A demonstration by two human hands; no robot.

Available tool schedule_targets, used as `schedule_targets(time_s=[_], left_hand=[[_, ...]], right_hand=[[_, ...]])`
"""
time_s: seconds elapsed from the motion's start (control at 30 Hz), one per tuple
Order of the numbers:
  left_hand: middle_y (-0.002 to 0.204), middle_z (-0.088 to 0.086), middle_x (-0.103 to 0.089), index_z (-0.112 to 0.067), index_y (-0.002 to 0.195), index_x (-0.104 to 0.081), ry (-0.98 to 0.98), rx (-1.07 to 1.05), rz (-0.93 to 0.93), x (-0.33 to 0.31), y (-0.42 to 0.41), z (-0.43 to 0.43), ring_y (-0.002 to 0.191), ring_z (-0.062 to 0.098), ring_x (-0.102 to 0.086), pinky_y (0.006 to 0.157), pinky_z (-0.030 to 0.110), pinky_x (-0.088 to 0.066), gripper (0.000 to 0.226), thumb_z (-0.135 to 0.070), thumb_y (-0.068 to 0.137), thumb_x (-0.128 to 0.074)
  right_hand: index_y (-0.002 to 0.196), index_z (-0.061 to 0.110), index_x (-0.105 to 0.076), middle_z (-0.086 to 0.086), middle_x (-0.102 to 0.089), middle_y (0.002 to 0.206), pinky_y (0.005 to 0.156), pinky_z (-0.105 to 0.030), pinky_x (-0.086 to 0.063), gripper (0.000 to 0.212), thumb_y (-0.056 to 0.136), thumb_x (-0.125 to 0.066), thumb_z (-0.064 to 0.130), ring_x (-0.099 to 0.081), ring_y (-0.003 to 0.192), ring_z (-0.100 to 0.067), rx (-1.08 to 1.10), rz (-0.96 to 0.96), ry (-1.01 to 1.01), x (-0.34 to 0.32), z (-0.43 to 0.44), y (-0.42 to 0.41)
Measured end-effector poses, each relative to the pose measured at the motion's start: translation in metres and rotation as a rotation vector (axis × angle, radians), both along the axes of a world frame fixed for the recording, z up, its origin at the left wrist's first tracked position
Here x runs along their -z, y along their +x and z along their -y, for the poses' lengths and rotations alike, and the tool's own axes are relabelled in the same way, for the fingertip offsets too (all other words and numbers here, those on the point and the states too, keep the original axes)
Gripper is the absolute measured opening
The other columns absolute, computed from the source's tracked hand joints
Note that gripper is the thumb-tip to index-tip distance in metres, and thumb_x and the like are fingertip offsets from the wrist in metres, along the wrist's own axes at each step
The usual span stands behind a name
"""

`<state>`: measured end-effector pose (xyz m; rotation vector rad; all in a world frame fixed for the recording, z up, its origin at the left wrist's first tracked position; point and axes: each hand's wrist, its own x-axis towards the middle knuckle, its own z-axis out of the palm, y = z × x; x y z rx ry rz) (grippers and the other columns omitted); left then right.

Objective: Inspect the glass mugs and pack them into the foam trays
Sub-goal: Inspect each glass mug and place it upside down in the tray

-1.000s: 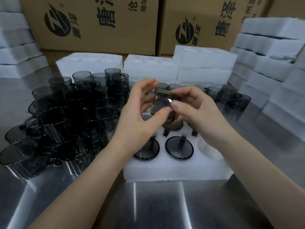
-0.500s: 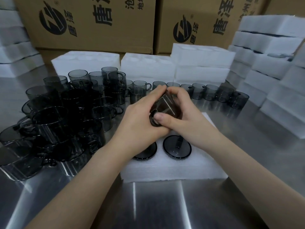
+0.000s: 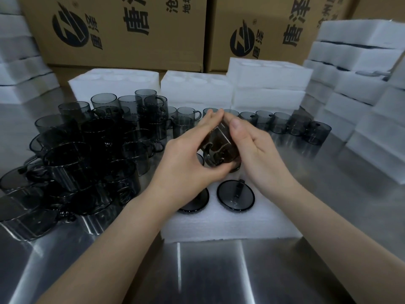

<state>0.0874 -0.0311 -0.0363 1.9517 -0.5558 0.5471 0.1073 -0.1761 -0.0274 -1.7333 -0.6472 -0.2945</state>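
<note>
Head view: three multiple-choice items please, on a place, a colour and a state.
1. The loose pile of glass mugs lies: A) right of the foam tray; B) left of it; C) on the cartons.
2. The foam tray is: A) black; B) green; C) white.
3. The held glass mug is: A) gripped by the left hand and right hand above the tray; B) lying on the table; C) seated in a pocket.
B: the pile sits on the left-arm side. C: plain white foam. A: fingers of both hands wrap it.
</note>
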Motion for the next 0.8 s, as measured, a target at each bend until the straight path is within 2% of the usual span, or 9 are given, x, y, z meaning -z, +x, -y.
schedule_targets(time_s=[0.1,0.13,0.23,0.3,0.37,0.43,0.5,0.67,0.8], left_hand=[[0.148,-0.003,-0.043,-0.032,0.139,-0.033,0.044,0.016,0.049,0.0,0.001,-0.001,0.138,0.003,-0.036,0.111,0.02,-0.032,0.088,-0.011,0.07,-0.084],[0.147,-0.009,-0.039,-0.03,0.14,-0.034,0.055,0.025,0.06,0.0,0.001,-0.001,0.139,0.002,-0.033,0.112,0.019,-0.031,0.088,-0.01,0.07,-0.083],[0.139,-0.027,-0.033,-0.025,0.142,-0.039,0.072,0.063,0.079,0.0,0.001,-0.002,0.14,0.001,-0.029,0.112,0.017,-0.029,0.084,-0.008,0.071,-0.082],[0.147,-0.015,-0.035,-0.024,0.142,-0.04,0.05,0.088,0.079,-0.002,0.0,-0.001,0.142,0.002,-0.028,0.114,0.019,-0.029,0.083,-0.008,0.072,-0.082],[0.153,-0.003,-0.034,-0.026,0.141,-0.039,0.037,0.112,0.093,-0.004,-0.002,0.0,0.144,0.004,-0.026,0.117,0.028,-0.027,0.082,-0.013,0.073,-0.082],[0.156,-0.007,-0.03,-0.035,0.14,-0.036,0.044,0.11,0.089,-0.005,-0.002,0.0,0.146,0.005,-0.019,0.12,0.043,-0.022,0.081,-0.025,0.074,-0.081],[0.156,-0.013,-0.03,-0.046,0.137,-0.036,0.061,0.058,0.076,-0.006,-0.002,0.0,0.147,0.004,-0.012,0.119,0.052,-0.018,0.078,-0.039,0.071,-0.076],[0.154,-0.012,-0.034,-0.043,0.137,-0.035,0.109,-0.02,0.083,-0.005,-0.003,0.0,0.144,0.005,-0.024,0.117,0.047,-0.025,0.083,-0.042,0.066,-0.079],[0.15,-0.016,-0.04,-0.038,0.146,-0.031,0.137,-0.058,0.008,0.0,0.003,-0.002,0.134,-0.004,-0.037,0.109,0.015,-0.033,0.09,-0.046,0.07,-0.078]], right_hand=[[0.112,0.026,-0.068,-0.007,-0.073,0.108,0.096,-0.042,-0.052,0.029,0.104,-0.04,0.028,-0.067,0.106,-0.023,-0.025,-0.189,0.153,-0.003,0.003,0.002],[0.114,0.022,-0.068,-0.007,-0.073,0.106,0.095,-0.044,-0.052,0.03,0.103,-0.041,0.027,-0.067,0.105,-0.023,-0.024,-0.221,0.177,-0.004,0.004,0.002],[0.122,0.012,-0.065,-0.012,-0.072,0.111,0.085,-0.042,-0.055,0.034,0.102,-0.043,0.027,-0.068,0.101,-0.025,-0.061,-0.293,0.248,-0.005,0.005,0.004],[0.121,0.012,-0.064,-0.013,-0.07,0.112,0.08,-0.04,-0.056,0.035,0.097,-0.047,0.032,-0.068,0.099,-0.024,-0.139,-0.383,0.324,-0.007,0.006,0.005],[0.127,0.011,-0.059,-0.014,-0.067,0.12,0.086,-0.041,-0.054,0.043,0.095,-0.047,0.038,-0.065,0.107,-0.025,-0.249,-0.496,0.35,-0.009,0.008,0.007],[0.132,0.017,-0.056,-0.01,-0.066,0.125,0.09,-0.04,-0.054,0.049,0.095,-0.044,0.047,-0.064,0.113,-0.023,-0.393,-0.623,0.348,-0.009,0.01,0.007],[0.128,0.021,-0.059,-0.008,-0.068,0.121,0.082,-0.037,-0.058,0.048,0.095,-0.042,0.052,-0.068,0.107,-0.022,-0.455,-0.677,0.335,-0.009,0.012,0.006],[0.113,0.011,-0.068,-0.014,-0.072,0.105,0.066,-0.035,-0.059,0.043,0.091,-0.05,0.044,-0.07,0.086,-0.025,-0.253,-0.463,0.31,-0.008,0.012,0.007],[0.116,0.017,-0.069,-0.007,-0.072,0.109,0.082,-0.06,-0.055,0.031,0.095,-0.054,0.034,-0.069,0.102,-0.03,-0.092,-0.212,0.2,-0.001,0.008,0.004]])
